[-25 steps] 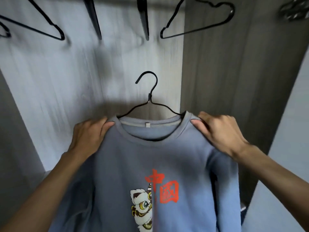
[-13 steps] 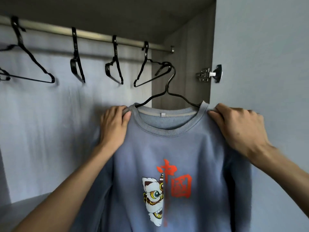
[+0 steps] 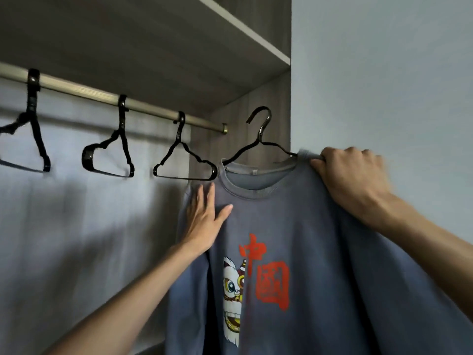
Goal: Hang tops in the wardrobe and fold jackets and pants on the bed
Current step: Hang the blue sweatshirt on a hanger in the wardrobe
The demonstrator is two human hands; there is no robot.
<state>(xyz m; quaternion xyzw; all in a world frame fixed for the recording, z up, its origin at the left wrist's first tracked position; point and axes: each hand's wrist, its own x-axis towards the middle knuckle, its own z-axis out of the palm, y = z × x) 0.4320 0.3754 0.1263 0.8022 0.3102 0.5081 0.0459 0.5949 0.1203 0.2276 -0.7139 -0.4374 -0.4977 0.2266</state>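
Home bedroom, wardrobe opened up.
A metal rail (image 3: 102,94) hung with empty black hangers (image 3: 184,160) is seen under a shelf (image 3: 245,29).

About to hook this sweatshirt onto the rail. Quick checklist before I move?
1. Hanger hook on rail: not ok, it hangs free to the right of the rail's end.
2. Right hand gripping sweatshirt shoulder: ok.
3. Left hand flat on the front: ok.
4. Free rail right of nearest empty hanger: ok.
5. Sweatshirt's shoulders seated on hanger: cannot tell.
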